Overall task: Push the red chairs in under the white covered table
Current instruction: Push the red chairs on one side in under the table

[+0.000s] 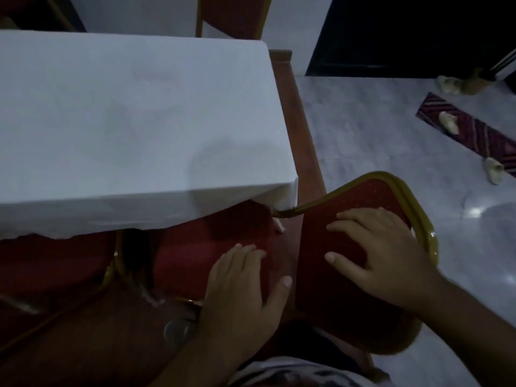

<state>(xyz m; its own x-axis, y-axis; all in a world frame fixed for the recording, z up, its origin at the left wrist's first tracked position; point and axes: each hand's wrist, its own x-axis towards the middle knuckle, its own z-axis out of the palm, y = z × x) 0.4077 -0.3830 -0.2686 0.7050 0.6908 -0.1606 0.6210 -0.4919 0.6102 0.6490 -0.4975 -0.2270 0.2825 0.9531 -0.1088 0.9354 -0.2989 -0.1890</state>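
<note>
A white-covered table (pixel 134 113) fills the upper left. Just in front of its near right corner stands a red chair with a gold frame, its seat (pixel 212 247) partly under the cloth edge. My left hand (pixel 240 289) lies flat on the seat's right edge, fingers spread. My right hand (pixel 374 252) rests on the chair's red backrest (pixel 363 202), fingers over the cushion and palm near the gold rim. A second red chair (pixel 50 261) sits to the left, half under the cloth. A third red chair back (pixel 234 15) shows beyond the table's far side.
A reddish wooden platform edge (pixel 301 129) runs along the table's right side. Pale marble floor (pixel 391 152) lies to the right, with a patterned rug (pixel 469 129) and several light slippers (pixel 449 121) on it. A dark doorway is at top right.
</note>
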